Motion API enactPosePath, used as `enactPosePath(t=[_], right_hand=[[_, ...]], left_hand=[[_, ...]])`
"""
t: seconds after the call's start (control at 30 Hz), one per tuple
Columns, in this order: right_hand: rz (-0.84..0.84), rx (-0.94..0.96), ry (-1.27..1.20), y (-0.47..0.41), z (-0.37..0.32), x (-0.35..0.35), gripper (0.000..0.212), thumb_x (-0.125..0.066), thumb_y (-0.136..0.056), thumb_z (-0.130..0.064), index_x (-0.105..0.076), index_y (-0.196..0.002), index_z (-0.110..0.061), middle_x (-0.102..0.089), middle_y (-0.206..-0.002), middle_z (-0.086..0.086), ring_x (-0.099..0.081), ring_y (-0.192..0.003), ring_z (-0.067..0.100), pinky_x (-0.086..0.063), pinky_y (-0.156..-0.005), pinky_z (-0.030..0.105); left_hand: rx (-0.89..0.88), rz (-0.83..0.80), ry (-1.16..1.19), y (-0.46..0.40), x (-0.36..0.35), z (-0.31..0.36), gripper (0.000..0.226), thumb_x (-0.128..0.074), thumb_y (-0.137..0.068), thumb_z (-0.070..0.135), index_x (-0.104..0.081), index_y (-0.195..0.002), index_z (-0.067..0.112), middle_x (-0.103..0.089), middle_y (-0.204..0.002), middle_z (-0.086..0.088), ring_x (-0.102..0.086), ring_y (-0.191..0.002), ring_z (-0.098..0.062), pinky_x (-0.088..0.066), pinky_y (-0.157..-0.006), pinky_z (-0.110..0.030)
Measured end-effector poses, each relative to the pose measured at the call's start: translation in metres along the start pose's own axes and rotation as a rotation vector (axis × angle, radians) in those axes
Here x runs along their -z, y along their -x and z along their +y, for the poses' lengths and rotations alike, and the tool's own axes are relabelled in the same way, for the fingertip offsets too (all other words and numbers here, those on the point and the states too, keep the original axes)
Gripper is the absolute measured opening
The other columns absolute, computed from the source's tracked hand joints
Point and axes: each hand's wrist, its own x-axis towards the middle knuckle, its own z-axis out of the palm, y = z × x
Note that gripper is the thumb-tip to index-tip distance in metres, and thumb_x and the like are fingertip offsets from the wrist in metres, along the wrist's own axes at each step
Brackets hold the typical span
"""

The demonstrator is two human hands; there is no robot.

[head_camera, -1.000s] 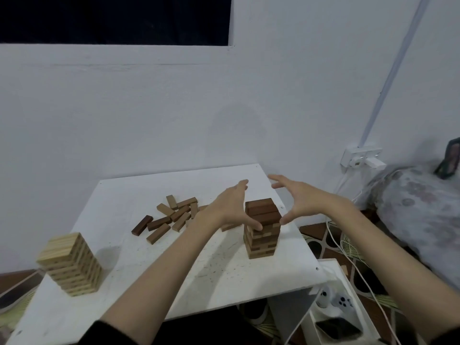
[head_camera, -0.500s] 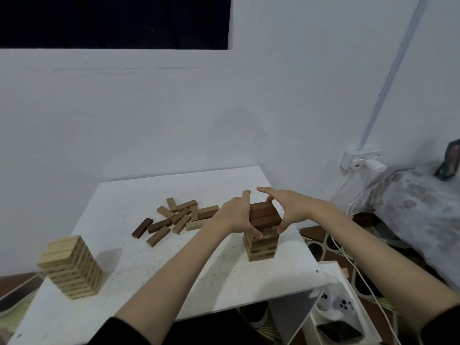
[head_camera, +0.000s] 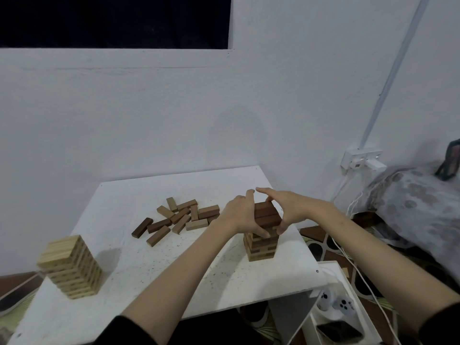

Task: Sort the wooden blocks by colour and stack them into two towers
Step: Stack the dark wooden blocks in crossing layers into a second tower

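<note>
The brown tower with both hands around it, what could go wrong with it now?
1. The brown tower stands close to the right edge of the white table. A hard squeeze from the left hand or right hand might tip it off.
2. Its lower layers look uneven, so pressing the top blocks could shift them.
3. The loose blocks lie just beside the left wrist; an arm swing may scatter them.
</note>
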Motion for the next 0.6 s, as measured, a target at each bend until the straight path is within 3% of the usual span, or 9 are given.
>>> enactPosePath(t=[0.27, 0.37, 0.43, 0.5, 0.6], right_hand=[[-0.004, 0.005, -0.011, 0.0, -0.001, 0.0, 0.121, -0.087, -0.064, -0.014, -0.004, -0.151, -0.033, -0.044, -0.137, 0.0, -0.044, -0.108, 0.015, -0.04, -0.093, 0.026], [-0.012, -0.002, -0.038, 0.003, 0.001, 0.002, 0.122, -0.087, -0.064, -0.014, -0.003, -0.151, -0.033, -0.039, -0.144, -0.002, -0.043, -0.122, 0.018, -0.037, -0.096, 0.025], [-0.018, -0.018, -0.099, 0.009, 0.004, 0.006, 0.123, -0.087, -0.065, -0.016, -0.002, -0.151, -0.034, -0.031, -0.151, -0.007, -0.033, -0.135, 0.018, -0.033, -0.104, 0.028], [0.003, -0.017, -0.192, 0.017, 0.013, 0.011, 0.12, -0.086, -0.066, -0.018, -0.003, -0.151, -0.034, -0.026, -0.153, -0.011, -0.026, -0.141, 0.015, -0.028, -0.108, 0.028], [0.076, 0.012, -0.393, 0.029, 0.024, 0.012, 0.108, -0.083, -0.071, -0.017, -0.011, -0.15, -0.031, -0.027, -0.154, -0.01, -0.023, -0.142, 0.011, -0.025, -0.111, 0.03]], left_hand=[[0.014, -0.004, 0.048, -0.001, -0.003, -0.002, 0.113, -0.087, -0.058, 0.041, -0.017, -0.143, 0.012, -0.053, -0.118, -0.011, -0.053, -0.109, -0.028, -0.048, -0.09, -0.04], [0.002, -0.028, 0.09, -0.002, -0.002, -0.006, 0.121, -0.087, -0.056, 0.047, -0.013, -0.146, 0.013, -0.048, -0.131, -0.009, -0.048, -0.121, -0.028, -0.045, -0.096, -0.041], [0.024, -0.027, 0.209, 0.0, 0.003, -0.011, 0.124, -0.084, -0.057, 0.052, -0.01, -0.149, 0.017, -0.035, -0.147, -0.005, -0.035, -0.135, -0.024, -0.037, -0.107, -0.04], [0.043, 0.026, 0.395, 0.006, 0.008, -0.017, 0.113, -0.076, -0.066, 0.057, -0.012, -0.15, 0.017, -0.024, -0.154, 0.0, -0.025, -0.141, -0.019, -0.027, -0.111, -0.035], [0.096, 0.175, 0.743, 0.014, 0.009, -0.02, 0.078, -0.045, -0.088, 0.059, -0.019, -0.149, 0.017, -0.021, -0.155, 0.003, -0.022, -0.142, -0.014, -0.022, -0.111, -0.032]])
